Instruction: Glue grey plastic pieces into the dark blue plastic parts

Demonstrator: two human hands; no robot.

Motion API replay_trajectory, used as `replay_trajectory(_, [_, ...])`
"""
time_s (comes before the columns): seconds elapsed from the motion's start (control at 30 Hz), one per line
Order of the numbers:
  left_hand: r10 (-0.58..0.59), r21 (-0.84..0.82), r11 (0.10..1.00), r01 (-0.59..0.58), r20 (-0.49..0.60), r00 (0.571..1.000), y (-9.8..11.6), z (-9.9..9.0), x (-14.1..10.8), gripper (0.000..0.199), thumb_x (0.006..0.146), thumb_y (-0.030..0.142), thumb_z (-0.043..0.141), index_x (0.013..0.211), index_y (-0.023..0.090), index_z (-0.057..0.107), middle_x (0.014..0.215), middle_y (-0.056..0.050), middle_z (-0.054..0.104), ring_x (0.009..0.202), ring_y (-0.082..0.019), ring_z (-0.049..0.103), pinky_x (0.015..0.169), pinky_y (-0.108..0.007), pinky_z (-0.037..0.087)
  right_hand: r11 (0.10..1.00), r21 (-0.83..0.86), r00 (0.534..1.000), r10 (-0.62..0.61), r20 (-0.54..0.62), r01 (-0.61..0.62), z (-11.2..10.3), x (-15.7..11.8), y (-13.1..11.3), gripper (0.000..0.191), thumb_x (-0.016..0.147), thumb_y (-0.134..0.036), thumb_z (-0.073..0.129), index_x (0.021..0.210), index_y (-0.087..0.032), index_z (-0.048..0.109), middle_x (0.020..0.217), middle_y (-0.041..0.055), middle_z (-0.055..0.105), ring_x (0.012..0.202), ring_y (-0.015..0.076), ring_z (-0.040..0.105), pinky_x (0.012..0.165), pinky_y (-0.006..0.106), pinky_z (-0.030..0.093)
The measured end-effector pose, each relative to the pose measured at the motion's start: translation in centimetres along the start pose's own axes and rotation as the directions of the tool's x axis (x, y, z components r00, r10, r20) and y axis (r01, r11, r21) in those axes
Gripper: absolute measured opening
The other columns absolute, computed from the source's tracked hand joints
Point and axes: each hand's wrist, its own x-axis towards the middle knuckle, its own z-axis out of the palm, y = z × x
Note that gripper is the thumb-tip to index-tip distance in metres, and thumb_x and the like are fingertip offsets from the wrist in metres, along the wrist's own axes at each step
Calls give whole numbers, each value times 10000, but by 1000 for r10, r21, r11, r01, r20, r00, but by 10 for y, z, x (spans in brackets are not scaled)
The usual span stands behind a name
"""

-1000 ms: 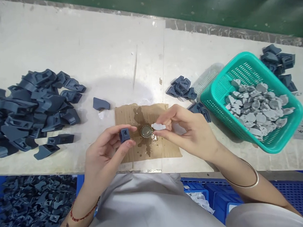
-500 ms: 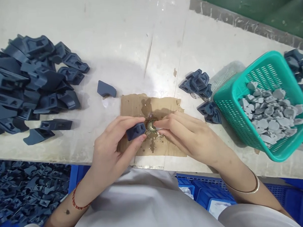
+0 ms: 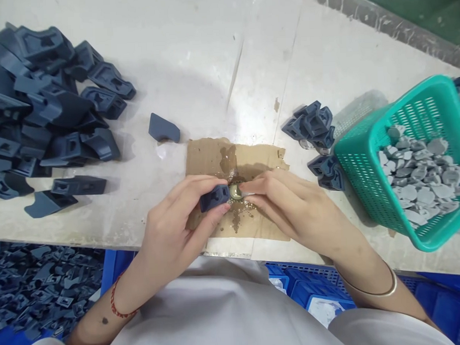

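Cardboard before me on my worktop | dish on cardboard | block pile left of cardboard | basket of pieces right of cardboard

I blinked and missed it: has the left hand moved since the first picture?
Yes. Judged against the cardboard, the left hand has moved to the right, bringing its blue block closer to the small round dish.

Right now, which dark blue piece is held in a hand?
The piece pinched in the left hand, beside the small round dish; other dark blue pieces lie unheld.
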Motion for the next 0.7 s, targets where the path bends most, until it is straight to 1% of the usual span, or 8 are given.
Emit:
replay_trajectory(0.1, [19, -13, 1000, -18, 29, 999, 0, 0, 0, 211, 976, 138, 663, 1183, 166, 633, 1134, -33, 732, 1045, -104, 686, 951, -181, 554, 974, 204, 993, 111, -49, -99, -3, 0, 4, 45, 1038, -180, 583, 1041, -171, 627, 947, 52, 734, 850, 167, 694, 730, 282, 545])
replay_trajectory(0.17, [22, -21, 1000, -21, 39, 999, -1, 0, 0, 218, 973, 131, 668, 1185, 161, 631, 1126, -32, 724, 1036, -95, 677, 949, -167, 543, 942, 304, 983, 173, -69, -144, -5, -2, 5, 33, 1015, -168, 619, 1036, -184, 640, 938, 34, 734, 823, 150, 692, 702, 262, 539])
replay_trajectory(0.27, [22, -45, 999, -19, 46, 999, -1, 0, 1, 220, 972, 124, 665, 1187, 157, 628, 1115, -35, 716, 1037, -92, 667, 951, -162, 531, 888, 421, 967, 240, -86, -183, -4, -5, 7, 65, 995, -181, 653, 1057, -195, 667, 915, 19, 736, 792, 146, 688, 667, 263, 535])
replay_trajectory(0.37, [39, -67, 997, -34, 67, 997, -2, -1, 1, 201, 979, 127, 654, 1177, 147, 625, 1106, -43, 713, 1048, -96, 662, 966, -164, 521, 831, 519, 949, 296, -108, -201, 0, -6, 7, 112, 980, -192, 680, 1089, -212, 694, 910, 12, 745, 818, 156, 700, 671, 274, 543])
replay_trajectory(0.47, [65, -74, 996, -58, 94, 994, -2, -2, 0, 194, 980, 134, 655, 1171, 141, 620, 1097, -47, 712, 1053, -103, 660, 974, -170, 517, 793, 587, 942, 303, -144, -166, 2, -6, 6, 118, 965, -197, 707, 1079, -224, 720, 917, 11, 755, 834, 158, 707, 680, 282, 552])
replay_trajectory(0.63, [92, -61, 994, -86, 106, 990, -2, -2, 1, 191, 974, 156, 666, 1155, 134, 610, 1074, -61, 706, 1022, -125, 666, 929, -200, 544, 768, 638, 948, 245, -204, -61, 5, -3, 3, 149, 950, -168, 732, 1088, -223, 730, 979, 17, 781, 819, 146, 721, 694, 288, 589])
replay_trajectory(0.7, [95, -59, 994, -89, 107, 990, -2, -1, 1, 185, 979, 170, 663, 1152, 131, 611, 1070, -69, 707, 1017, -134, 672, 923, -213, 553, 756, 653, 952, 223, -208, -34, 6, -2, 2, 158, 953, -153, 724, 1096, -219, 725, 1012, 21, 790, 836, 148, 736, 705, 289, 608])
